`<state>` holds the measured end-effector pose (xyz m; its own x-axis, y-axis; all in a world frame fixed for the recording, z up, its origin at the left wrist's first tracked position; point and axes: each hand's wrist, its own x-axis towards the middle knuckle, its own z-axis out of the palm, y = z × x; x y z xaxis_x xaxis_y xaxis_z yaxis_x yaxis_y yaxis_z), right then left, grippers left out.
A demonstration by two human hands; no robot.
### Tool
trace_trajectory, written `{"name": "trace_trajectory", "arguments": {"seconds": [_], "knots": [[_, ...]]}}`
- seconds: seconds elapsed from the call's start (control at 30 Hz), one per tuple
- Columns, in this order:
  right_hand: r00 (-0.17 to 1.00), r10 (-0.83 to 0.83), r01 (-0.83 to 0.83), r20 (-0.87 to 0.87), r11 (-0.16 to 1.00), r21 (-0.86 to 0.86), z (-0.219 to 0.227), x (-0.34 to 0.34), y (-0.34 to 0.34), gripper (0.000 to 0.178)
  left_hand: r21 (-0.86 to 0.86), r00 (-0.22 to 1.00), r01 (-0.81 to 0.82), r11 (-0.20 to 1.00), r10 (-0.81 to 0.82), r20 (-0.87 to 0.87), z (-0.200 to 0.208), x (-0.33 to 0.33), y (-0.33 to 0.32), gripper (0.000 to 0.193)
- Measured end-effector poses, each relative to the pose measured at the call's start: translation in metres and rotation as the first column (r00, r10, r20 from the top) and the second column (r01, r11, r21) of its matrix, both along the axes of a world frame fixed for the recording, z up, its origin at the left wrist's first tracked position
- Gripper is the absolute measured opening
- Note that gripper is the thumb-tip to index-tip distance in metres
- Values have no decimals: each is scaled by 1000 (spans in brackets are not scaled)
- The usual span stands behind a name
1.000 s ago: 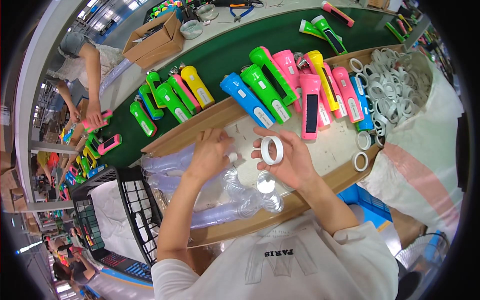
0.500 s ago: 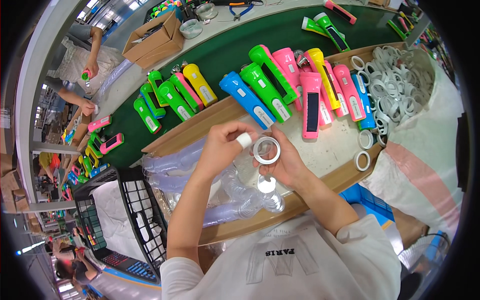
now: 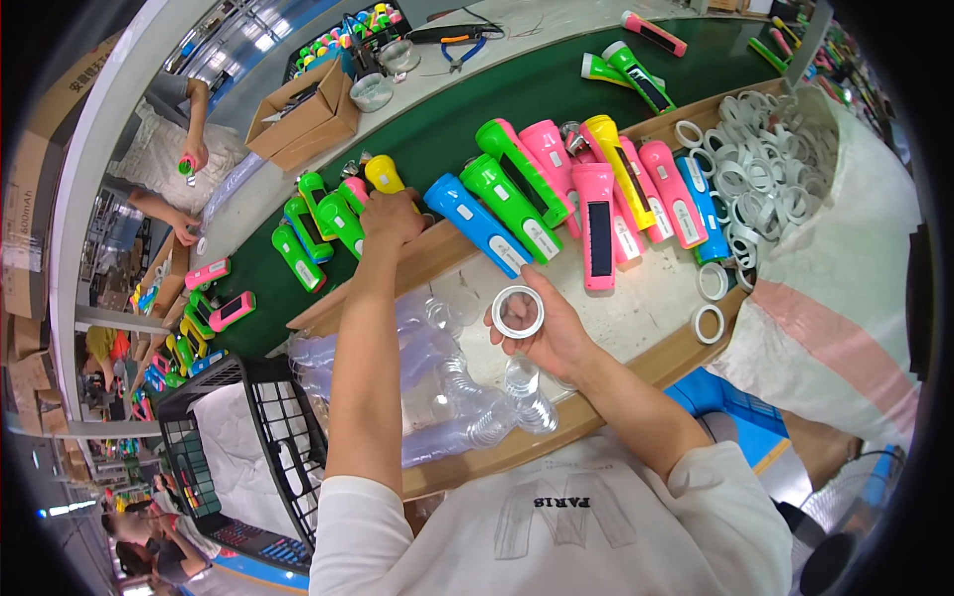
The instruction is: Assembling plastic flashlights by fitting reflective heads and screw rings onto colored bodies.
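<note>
My left hand (image 3: 394, 217) reaches over the green belt, its fingers closed round the handle of a yellow flashlight (image 3: 384, 173). A pink flashlight (image 3: 355, 191) lies against those fingers, partly hidden. In front of me, my right hand (image 3: 553, 328) holds a white ring (image 3: 518, 312) with a clear round lens in it, facing up. Several green flashlights (image 3: 297, 258) lie left of my left hand. Beyond my right hand a blue flashlight (image 3: 479, 224) and a green flashlight (image 3: 512, 207) lean on the tray edge, beside a pink flashlight (image 3: 598, 228).
Stacks of clear lenses in plastic sleeves (image 3: 437, 382) lie in the cardboard tray (image 3: 636, 343). A heap of white rings (image 3: 760, 174) spills from a white sack (image 3: 835, 268) at right. A black crate (image 3: 263, 427) stands at left. Past the belt are a cardboard box (image 3: 303, 119) and pliers (image 3: 459, 55). Another person's hand (image 3: 194, 154) works at far left.
My left hand has left the ring and moved up and left to the flashlights on the belt. My right hand still holds the ring, now alone. The whole view has shifted slightly.
</note>
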<state>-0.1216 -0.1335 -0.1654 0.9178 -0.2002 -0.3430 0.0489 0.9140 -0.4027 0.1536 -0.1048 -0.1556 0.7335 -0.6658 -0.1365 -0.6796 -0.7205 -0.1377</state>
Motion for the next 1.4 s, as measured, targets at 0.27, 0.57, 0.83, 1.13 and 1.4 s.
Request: {"name": "trace_trajectory", "arguments": {"seconds": [0.27,0.57,0.83,1.13,1.4], "knots": [[993,-108,105,50,993,60,-10,-9,-6,47,-804,605,-450,388,-530,-594,56,-36,76,34],[986,-159,152,57,981,117,-4,-5,-5,47,-647,155,-496,579,-674,-722,98,-153,171,37],[975,-213,210,59,976,62,-1,-8,-8,50,-544,223,-338,768,-496,-839,112,-171,180,39],[963,-268,264,38,960,95,2,-8,-7,49,-537,254,-332,776,-474,-843,129,-176,189,33],[977,-191,188,98,981,40,-7,-10,-4,50,-274,-30,-792,546,-483,-875,108,-173,187,44]]}}
